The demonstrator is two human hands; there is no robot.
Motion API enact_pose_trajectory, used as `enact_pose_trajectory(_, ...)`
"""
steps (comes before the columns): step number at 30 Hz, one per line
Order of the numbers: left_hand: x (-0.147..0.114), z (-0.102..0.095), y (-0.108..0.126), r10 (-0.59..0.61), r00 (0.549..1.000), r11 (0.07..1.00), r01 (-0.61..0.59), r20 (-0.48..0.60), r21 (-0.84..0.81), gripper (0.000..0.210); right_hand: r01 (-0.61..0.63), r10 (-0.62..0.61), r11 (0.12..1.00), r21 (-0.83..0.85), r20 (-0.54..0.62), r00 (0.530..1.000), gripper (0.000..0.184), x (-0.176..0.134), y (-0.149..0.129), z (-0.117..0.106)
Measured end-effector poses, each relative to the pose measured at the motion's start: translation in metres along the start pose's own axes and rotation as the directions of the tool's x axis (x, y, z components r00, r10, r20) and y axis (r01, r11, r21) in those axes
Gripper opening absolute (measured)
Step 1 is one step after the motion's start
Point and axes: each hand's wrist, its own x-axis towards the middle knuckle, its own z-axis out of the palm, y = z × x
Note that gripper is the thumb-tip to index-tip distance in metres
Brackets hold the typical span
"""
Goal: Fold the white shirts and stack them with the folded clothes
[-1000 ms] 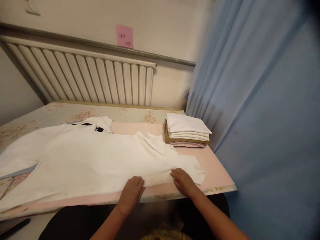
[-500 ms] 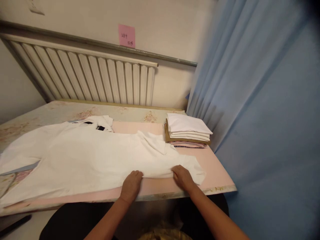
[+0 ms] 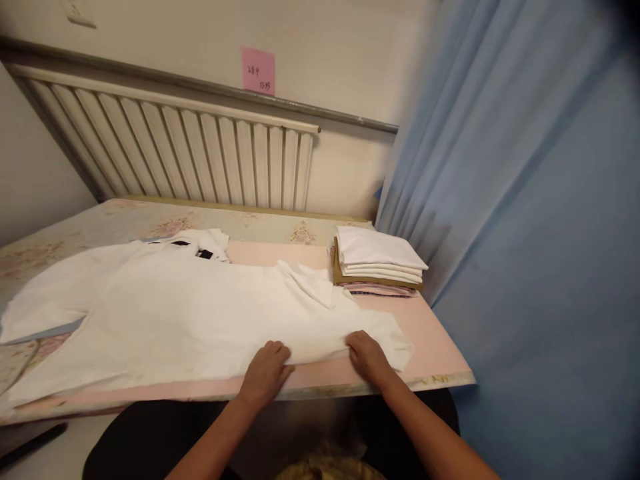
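A white garment [image 3: 175, 307] with a sleeve lies spread across the tabletop, its right part folded over and narrowing towards the right end. My left hand [image 3: 267, 372] rests at the garment's near edge, fingers on the cloth and thumb apart from it, pointing right. Farther right along the same edge, my right hand [image 3: 367, 353] is closed on the fabric in a pinch; its fingertips are partly hidden. Dark patches show by the white cloth at the far side.
A stack of folded clothes [image 3: 380, 257], white on top, stands at the back right on a pink sheet [image 3: 435, 333]. Beneath is a floral cloth [image 3: 240, 223]. A blue curtain [image 3: 525, 233] hangs at the right; a radiator [image 3: 200, 153] and pink note [image 3: 259, 70] are behind.
My left thumb has come away from the garment's edge and now sticks out to the right. My right hand stays at the edge. The view has shifted slightly.
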Motion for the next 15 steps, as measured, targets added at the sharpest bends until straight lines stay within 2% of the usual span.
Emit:
enact_pose_trajectory(4, -0.0022, -0.0005, 0.0021, 0.023, 1.000, 1.000, -0.023, -0.003, 0.008, 0.019, 0.002, -0.002, 1.000, 0.016, -0.009, 1.000, 0.026, 0.0008, 0.0016, 0.0008)
enact_pose_trajectory(9, -0.0007, 0.0015, 0.0047, 0.009, 1.000, 0.998, -0.008, -0.008, 0.069, 0.011, 0.012, -0.012, 1.000, 0.013, -0.010, 1.000, 0.026, 0.0015, 0.0016, 0.0003)
enact_pose_trajectory(15, -0.0006, 0.0021, 0.0090, 0.024, 0.999, 0.994, -0.022, -0.023, 0.104, 0.014, 0.020, -0.020, 1.000, -0.019, -0.011, 1.000, 0.024, -0.0005, -0.0018, -0.0030)
